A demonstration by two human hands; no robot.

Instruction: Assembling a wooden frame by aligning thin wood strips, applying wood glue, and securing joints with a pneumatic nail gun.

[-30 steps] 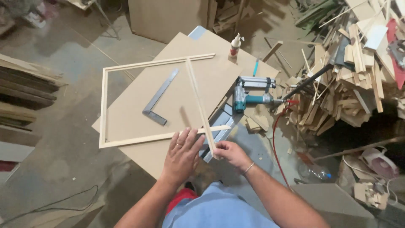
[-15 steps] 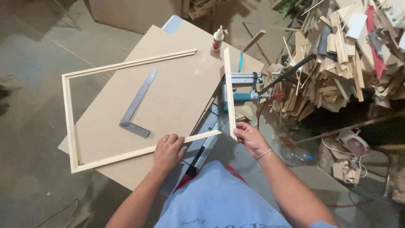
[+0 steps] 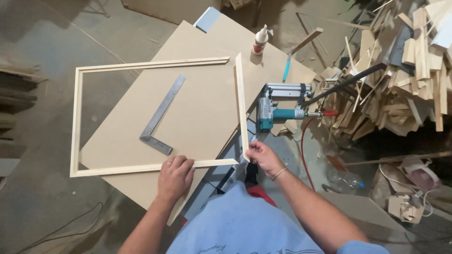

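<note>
A workshop with a grey concrete floor surrounds the work area; a large heap of pale wood offcuts fills the right side. The counter is a flat tan fibreboard sheet set at an angle to the viewer.

On it lies a three-sided pale wooden frame — its left rail overhangs the board edge above the floor. A fourth pale wooden strip lies along the open right side, its far end near the top rail's tip and its near end at the bottom rail's end.

Inside the frame rests a grey steel try square, flat on the board. A teal pneumatic nail gun lies just beyond the right strip, with a white glue bottle upright further back.

The left hand presses flat on the bottom rail, its grip released. The right hand has its grip pinched on the near end of the strip.
</note>
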